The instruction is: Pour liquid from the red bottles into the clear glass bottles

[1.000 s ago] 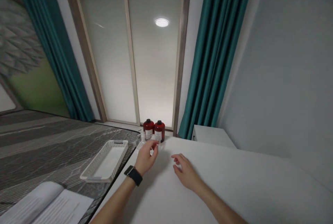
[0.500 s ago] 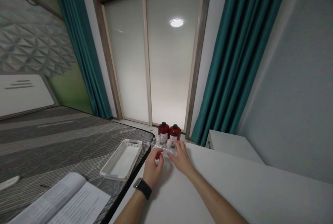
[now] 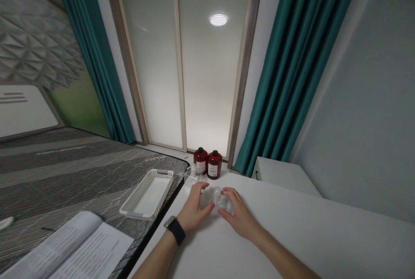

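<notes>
Over the white tabletop (image 3: pixel 292 227), a clear, rounded object (image 3: pixel 217 194) sits between the two hands, near both alike; its long axis cannot be made out; the left hand (image 3: pixel 193 210) curves round its left side, the right hand (image 3: pixel 239 215) its right, fingers parted; whether either clamps it I cannot tell; beyond stand two dark red bottles (image 3: pixel 214 160).

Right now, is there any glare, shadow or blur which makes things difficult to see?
Head view: bright round glare on the door; head view: soft shadow on the white table by the left hand; head view: the transparent item between it and the right hand blends with the white, outline unclear; head view: the open book has print too soft to read.
</notes>
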Demonstrator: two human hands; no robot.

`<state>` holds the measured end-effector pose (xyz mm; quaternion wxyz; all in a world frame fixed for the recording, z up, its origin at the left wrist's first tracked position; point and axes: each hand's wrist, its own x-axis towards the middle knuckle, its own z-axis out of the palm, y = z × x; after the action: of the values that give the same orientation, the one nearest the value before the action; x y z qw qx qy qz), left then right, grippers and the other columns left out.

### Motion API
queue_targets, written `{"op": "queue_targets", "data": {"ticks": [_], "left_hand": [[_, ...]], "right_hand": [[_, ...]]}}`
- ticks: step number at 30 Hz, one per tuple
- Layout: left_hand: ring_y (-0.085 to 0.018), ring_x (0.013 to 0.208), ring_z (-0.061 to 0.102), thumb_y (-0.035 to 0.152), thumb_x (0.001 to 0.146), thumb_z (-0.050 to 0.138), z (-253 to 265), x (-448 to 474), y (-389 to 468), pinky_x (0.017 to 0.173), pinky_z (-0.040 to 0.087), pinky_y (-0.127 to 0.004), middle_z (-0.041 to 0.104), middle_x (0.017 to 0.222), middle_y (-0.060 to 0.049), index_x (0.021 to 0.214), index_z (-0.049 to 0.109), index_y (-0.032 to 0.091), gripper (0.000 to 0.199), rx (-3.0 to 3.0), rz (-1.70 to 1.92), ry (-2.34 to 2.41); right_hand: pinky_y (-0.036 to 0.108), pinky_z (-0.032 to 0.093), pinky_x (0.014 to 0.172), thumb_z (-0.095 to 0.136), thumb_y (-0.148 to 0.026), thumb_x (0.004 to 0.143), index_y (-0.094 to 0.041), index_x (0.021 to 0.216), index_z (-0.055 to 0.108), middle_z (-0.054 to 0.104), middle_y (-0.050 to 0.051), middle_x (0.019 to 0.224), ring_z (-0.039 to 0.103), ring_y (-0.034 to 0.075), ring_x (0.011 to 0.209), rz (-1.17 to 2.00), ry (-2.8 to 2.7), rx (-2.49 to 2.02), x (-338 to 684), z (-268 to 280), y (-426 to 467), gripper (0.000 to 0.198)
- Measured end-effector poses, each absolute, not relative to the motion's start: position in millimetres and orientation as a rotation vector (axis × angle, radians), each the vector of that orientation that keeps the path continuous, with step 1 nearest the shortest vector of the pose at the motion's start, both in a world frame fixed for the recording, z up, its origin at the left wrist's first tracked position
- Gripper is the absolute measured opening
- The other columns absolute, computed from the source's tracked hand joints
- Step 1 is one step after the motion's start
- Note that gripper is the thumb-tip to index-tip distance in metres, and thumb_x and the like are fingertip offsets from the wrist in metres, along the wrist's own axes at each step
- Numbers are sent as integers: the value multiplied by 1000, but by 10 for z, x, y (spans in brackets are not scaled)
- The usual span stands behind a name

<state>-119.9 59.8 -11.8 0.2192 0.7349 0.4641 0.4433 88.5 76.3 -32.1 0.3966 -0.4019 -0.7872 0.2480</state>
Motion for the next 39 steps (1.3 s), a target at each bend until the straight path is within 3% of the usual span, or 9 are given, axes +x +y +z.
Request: {"op": "queue_targets", "data": {"ticks": [5, 8, 11, 14, 19, 24, 29, 39], "left_hand": [[-30, 120, 54, 23, 77, 70, -98, -1184, 563, 104, 44, -48, 56, 130, -14, 126, 49, 18, 53, 2024, 1030, 1187], [-29, 116, 57, 21, 76, 71, -97, -1179, 566, 101, 46, -46, 59, 126, -13, 125, 50, 18, 53, 1963, 1006, 1199], [-28, 113, 58, 18, 72, 73, -99, -1184, 583, 99, 46, -46, 60, 122, -12, 130, 46, 18, 63, 1941, 1017, 1209], [-27, 110, 58, 17, 72, 73, -97, -1194, 604, 99, 46, -46, 60, 120, -11, 132, 45, 18, 66, 1974, 1018, 1193], [-26, 104, 57, 18, 71, 73, -71, -1203, 614, 96, 47, -42, 59, 113, -8, 120, 52, 18, 54, 2033, 1015, 1180], [-25, 99, 56, 22, 72, 74, -24, -1219, 605, 91, 47, -39, 58, 108, -7, 116, 50, 19, 50, 2110, 972, 1191], [-25, 91, 56, 28, 70, 75, 37, -1227, 591, 83, 46, -38, 59, 103, -7, 109, 49, 19, 48, 2198, 880, 1277], [-26, 88, 57, 33, 69, 75, 90, -1214, 590, 78, 45, -36, 60, 101, -8, 106, 48, 19, 47, 2232, 820, 1315]], "right_hand": [[48, 40, 111, 69, -22, 79, -24, 119, 57, 56, 11, 135, 51, 27, 130, 669, -2010, -1043, 1033, -304, 642, 41], [48, 38, 113, 61, -29, 86, -24, 124, 57, 52, 12, 141, 47, 27, 134, 692, -2017, -975, 1094, -278, 656, 38], [45, 47, 102, 49, -35, 94, -24, 127, 55, 57, 12, 137, 54, 26, 128, 706, -1816, -998, 1142, -303, 776, 36], [45, 52, 92, 52, -35, 89, -23, 124, 54, 66, 13, 123, 62, 27, 116, 681, -1634, -1099, 1136, -374, 1020, 36], [49, 51, 91, 59, -35, 82, -20, 124, 51, 66, 14, 115, 64, 29, 110, 658, -1571, -1140, 953, -494, 1522, 46], [50, 49, 96, 68, -40, 75, -18, 137, 39, 59, 17, 128, 58, 30, 120, 662, -1550, -1126, 619, -559, 1914, 73], [46, 42, 107, 73, -34, 70, -19, 144, 31, 49, 17, 143, 53, 26, 128, 690, -1568, -1052, 343, -510, 2139, 86], [49, 47, 101, 77, -30, 65, -18, 138, 38, 61, 16, 132, 61, 30, 118, 734, -1521, -1055, 207, -476, 2176, 83]]}}
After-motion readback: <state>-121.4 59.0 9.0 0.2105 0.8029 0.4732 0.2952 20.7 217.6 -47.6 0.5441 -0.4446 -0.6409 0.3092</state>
